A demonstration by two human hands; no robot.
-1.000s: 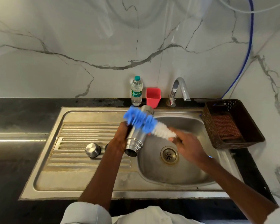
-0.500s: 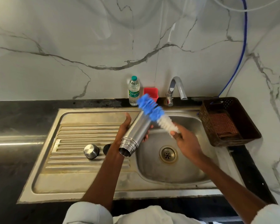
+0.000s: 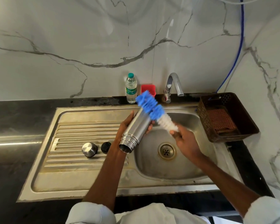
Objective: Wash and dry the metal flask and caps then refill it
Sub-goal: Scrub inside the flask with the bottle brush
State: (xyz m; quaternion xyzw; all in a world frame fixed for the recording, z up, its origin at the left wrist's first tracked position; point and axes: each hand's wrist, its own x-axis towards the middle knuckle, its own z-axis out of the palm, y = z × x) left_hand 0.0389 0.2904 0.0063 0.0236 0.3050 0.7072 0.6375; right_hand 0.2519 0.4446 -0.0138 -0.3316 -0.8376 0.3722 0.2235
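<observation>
My left hand [image 3: 122, 131] grips the metal flask [image 3: 137, 129] round its middle, tilted over the sink's left edge with its open threaded mouth pointing down toward me. In my right hand [image 3: 185, 140] I hold a bottle brush [image 3: 152, 107] by its handle; the blue and white bristles lie across the flask's far end. A round steel cap [image 3: 89, 149] and a small black inner cap [image 3: 105, 147] sit on the ribbed drainboard [image 3: 81, 131] to the left.
The sink basin [image 3: 176, 168] with its drain [image 3: 166, 150] lies below my hands. At the back stand a tap [image 3: 174, 85], a plastic water bottle [image 3: 131, 88] and a red cup [image 3: 148, 89]. A brown basket [image 3: 242, 131] holding a cloth stands at right.
The brush has slid from the flask's middle up to its far end. The flask has tilted a little more upright in my left hand.
</observation>
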